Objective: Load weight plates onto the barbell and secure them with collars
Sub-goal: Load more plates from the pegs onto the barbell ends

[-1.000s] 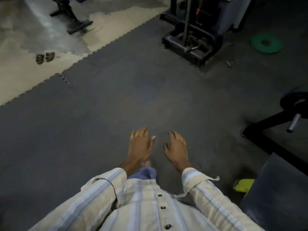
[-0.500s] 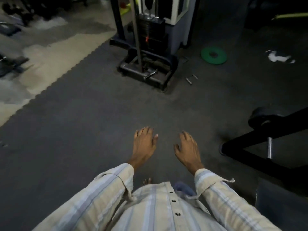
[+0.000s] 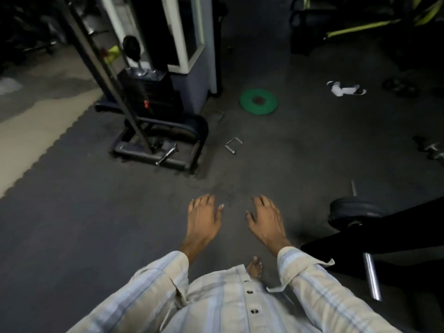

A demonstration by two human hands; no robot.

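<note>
barbell sleeve [image 3: 372,276] showed as a bare chrome end at the near right, poking out under a dark frame [image 3: 384,239]; no plate or collar on the visible stub. left hand [image 3: 203,218] and right hand [image 3: 265,221] hung side by side over the floor mat [image 3: 72,224], palms down, fingers loosely spread, nothing in either. striped shirt sleeves and a bare foot [image 3: 255,266] below them.

just past the right hand, a black plate [image 3: 353,211] sat beside the frame; couldn't tell if it was on a peg or lying loose. judgement: step in hand was fetching a plate, nothing loaded yet. to do it well: take the nearest plate two-handed at the rim, carry it close to the body, line the bore up square with the sleeve before pushing, seat it flush, then collar. bare feet, so set plates down, don't drop them.

mid floor: a small bent metal piece [image 3: 233,145], maybe a clip or pin, too small to say. beyond it a green plate [image 3: 270,105] lay flat on the mat, well apart from the barbell. left of that, a cable machine [image 3: 149,92] with its weight stack.

containers: none visible, so no contents to report. no collars clearly identifiable either.
</note>
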